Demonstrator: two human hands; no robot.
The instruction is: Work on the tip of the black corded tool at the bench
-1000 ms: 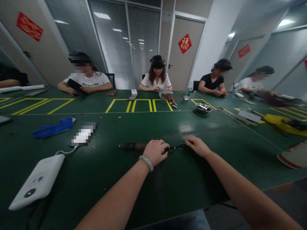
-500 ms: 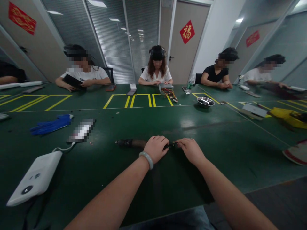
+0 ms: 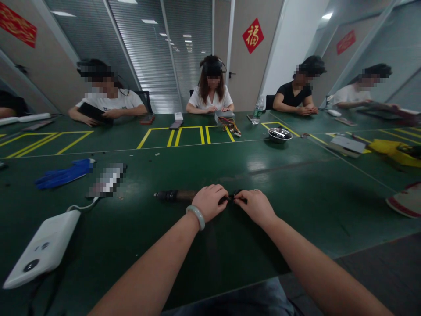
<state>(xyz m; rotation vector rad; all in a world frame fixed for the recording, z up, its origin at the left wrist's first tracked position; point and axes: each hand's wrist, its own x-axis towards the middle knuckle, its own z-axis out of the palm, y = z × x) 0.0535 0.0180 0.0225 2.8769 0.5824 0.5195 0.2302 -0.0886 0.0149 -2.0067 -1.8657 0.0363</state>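
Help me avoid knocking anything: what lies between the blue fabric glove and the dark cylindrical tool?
The head view shows a flat, rectangular, pixelated phone and, nearer the dark tool, a tiny pale scrap.

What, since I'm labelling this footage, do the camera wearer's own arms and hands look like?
The left grip and right grip are bare hands, without gloves. The left forearm and right forearm show no sleeves, markings or cables. A smooth, round, pale grey-green bangle circles the left wrist; a tiny glint on a right finger may be a ring.
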